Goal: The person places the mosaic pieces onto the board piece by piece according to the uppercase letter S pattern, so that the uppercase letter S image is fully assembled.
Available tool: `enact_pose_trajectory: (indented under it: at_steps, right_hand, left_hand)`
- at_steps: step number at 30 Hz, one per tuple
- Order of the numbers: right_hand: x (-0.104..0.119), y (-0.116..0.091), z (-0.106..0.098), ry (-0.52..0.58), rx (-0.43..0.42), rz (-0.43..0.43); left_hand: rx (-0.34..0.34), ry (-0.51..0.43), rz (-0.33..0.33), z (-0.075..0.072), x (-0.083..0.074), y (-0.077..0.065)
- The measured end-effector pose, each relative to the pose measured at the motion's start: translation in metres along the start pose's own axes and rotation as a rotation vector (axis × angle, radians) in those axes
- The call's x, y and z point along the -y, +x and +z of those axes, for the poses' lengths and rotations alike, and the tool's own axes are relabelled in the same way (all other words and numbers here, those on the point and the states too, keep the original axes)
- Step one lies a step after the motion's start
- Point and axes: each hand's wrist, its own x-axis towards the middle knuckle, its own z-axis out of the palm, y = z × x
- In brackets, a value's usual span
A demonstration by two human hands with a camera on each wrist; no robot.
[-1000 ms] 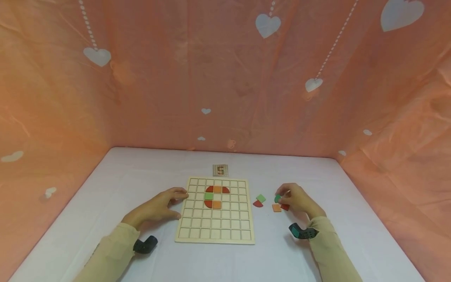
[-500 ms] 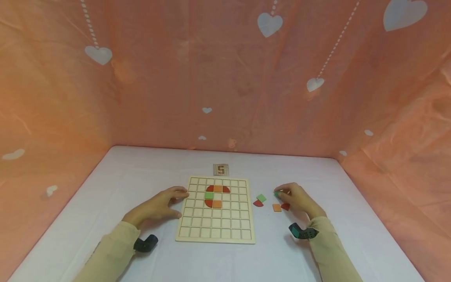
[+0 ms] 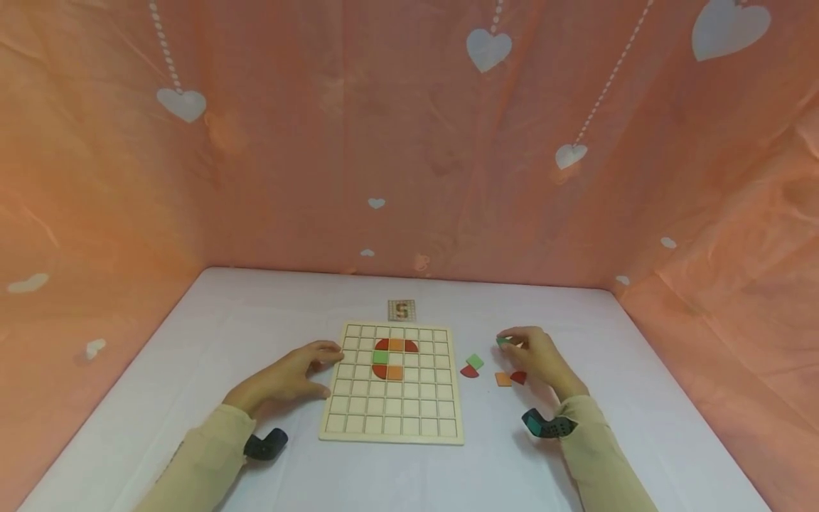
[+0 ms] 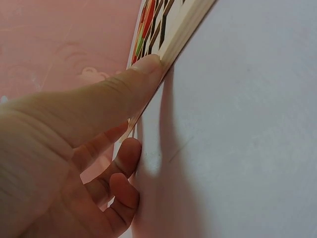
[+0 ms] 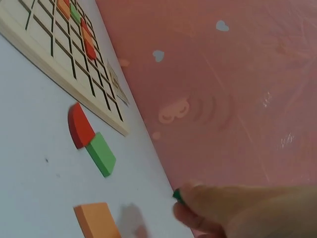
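Toward the right edge of the white bench (image 3: 256, 306), the right fingers (image 3: 520, 332) pinch a small, partly hidden dark-green piece (image 5: 178, 195), while spread left fingers (image 3: 324, 345) touch a pale gridded wooden board (image 3: 392, 407).

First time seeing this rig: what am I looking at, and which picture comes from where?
No machine: it is a person, working bare-handed. The wide picture looks forward and down from the head; the close-ups come from the left and right wrists. On the white table lie a wooden grid board with coloured pieces set in it and a small card beyond it. To the board's right are a light green square against a red quarter-circle, and an orange square beside a second red quarter-circle. The right hand pinches a dark green piece; the left hand touches the board's left edge.
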Motion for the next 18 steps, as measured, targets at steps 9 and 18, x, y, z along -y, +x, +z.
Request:
enact_pose_trajectory:
  at_steps: [9, 18]
  right_hand:
    - [0.010, 0.001, 0.007, 0.026, -0.034, -0.055]
    - [0.019, -0.001, 0.012, 0.019, 0.006, -0.074]
  left_hand:
    - [-0.003, -0.015, -0.009, 0.000, 0.000, -0.002]
    - [-0.004, -0.018, -0.022, 0.000, -0.001, -0.002]
